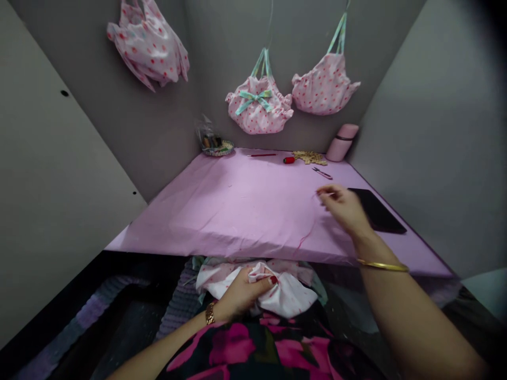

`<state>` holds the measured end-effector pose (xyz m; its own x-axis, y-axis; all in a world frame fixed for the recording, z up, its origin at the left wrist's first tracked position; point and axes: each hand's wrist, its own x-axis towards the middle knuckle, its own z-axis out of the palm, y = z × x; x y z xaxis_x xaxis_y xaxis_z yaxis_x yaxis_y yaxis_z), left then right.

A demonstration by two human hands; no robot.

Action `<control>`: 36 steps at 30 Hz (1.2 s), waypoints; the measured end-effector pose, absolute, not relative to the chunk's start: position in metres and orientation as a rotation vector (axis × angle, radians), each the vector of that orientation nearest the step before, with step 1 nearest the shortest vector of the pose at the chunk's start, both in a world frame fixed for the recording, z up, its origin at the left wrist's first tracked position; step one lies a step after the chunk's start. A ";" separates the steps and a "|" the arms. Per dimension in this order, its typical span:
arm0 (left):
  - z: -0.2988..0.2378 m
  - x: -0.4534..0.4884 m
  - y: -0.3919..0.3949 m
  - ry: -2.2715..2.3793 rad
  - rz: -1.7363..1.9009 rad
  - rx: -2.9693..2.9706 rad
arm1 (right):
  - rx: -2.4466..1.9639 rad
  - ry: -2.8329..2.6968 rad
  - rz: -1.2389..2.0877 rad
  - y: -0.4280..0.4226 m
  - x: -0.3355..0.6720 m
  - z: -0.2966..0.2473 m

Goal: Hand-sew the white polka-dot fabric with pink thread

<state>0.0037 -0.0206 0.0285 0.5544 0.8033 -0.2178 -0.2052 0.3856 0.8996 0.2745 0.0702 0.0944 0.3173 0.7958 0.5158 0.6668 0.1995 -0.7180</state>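
Note:
My left hand grips a bunched piece of white fabric with pink dots in my lap, just below the table's front edge. My right hand is raised over the right side of the pink table, fingers pinched on a thin needle with pink thread trailing down toward the fabric. A gold bangle sits on my right wrist and a gold watch on my left.
At the back of the table lie small scissors, a red thread spool, a red pencil, wooden pieces, a pink bottle and a small basket. A dark tablet lies right. Three dotted fabric bags hang on the grey walls.

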 end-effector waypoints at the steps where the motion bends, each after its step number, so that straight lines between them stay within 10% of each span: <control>1: 0.028 0.003 -0.021 0.742 0.742 0.932 | -1.512 -1.473 0.176 0.069 0.266 0.093; 36: 0.023 0.002 -0.023 0.989 1.155 0.763 | -1.477 -1.382 1.028 -0.074 0.257 -0.003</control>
<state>0.0015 -0.0227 0.0233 0.0974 0.9677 -0.2325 -0.3782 0.2521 0.8908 0.2567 -0.0742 -0.0027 0.0532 0.9984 -0.0179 0.3046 -0.0333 -0.9519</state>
